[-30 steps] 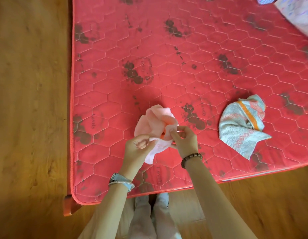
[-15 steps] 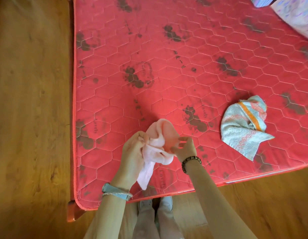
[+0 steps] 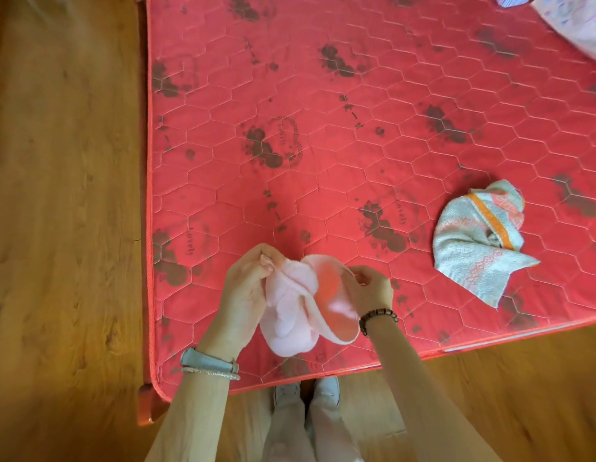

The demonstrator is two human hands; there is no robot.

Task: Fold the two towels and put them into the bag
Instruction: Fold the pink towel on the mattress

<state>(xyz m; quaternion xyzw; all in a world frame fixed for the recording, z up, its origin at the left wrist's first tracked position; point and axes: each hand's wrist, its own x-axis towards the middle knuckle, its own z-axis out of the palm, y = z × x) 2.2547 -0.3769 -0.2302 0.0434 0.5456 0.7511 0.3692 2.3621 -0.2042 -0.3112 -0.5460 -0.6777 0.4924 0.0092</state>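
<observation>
Pink towel, low in the middle, is pinched tight by the left grip and the right grip over the red bed.

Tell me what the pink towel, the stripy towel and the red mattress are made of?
The pink towel: probably soft microfibre fleece, fuzzy and matte. The stripy towel: likely woven cotton terry, with a nubby surface and woven orange band. The red mattress: quilted printed fabric, shown by stitched hexagons and dark flowers.
</observation>
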